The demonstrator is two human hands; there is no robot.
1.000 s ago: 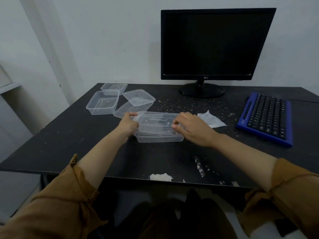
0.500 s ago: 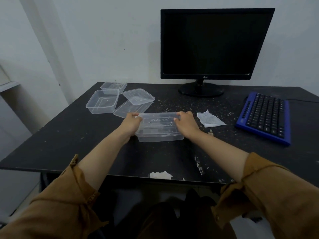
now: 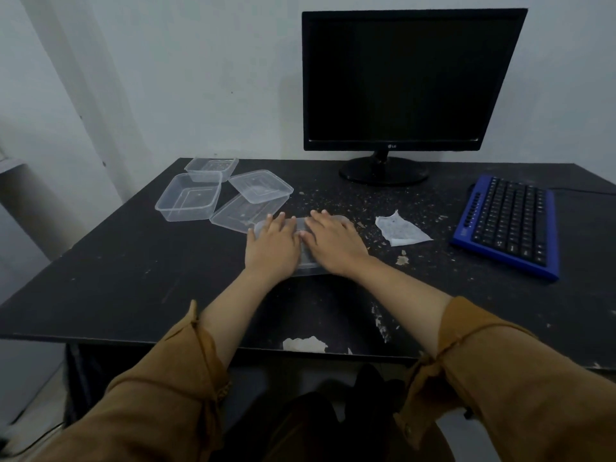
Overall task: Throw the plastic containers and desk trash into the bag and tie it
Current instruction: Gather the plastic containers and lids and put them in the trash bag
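**A:** How far along is it?

**B:** Barely begun, I'd judge. A clear lidded container [image 3: 301, 225] sits mid-desk with both hands flat on it. The left hand [image 3: 271, 248] and right hand [image 3: 333, 245] lie side by side, fingers straight and slightly spread. The palms press on its top and nothing is pinched.

**A:** And the rest?

**B:** Several loose containers [image 3: 190, 198] cluster at the far left of the desk [image 3: 133, 278]. A crumpled paper scrap [image 3: 400, 230] lies between the hands and the blue keyboard [image 3: 506, 225]. Crumbs [image 3: 350, 198] speckle the surface in front of the monitor [image 3: 410, 81]. None of it is bagged, and no tying can be done yet.

**A:** Where's the bag?

**B:** Not in view (a dark shape below the desk edge could be anything). The hands cover most of the container, so I cannot tell whether its lid is fully seated or what it holds.
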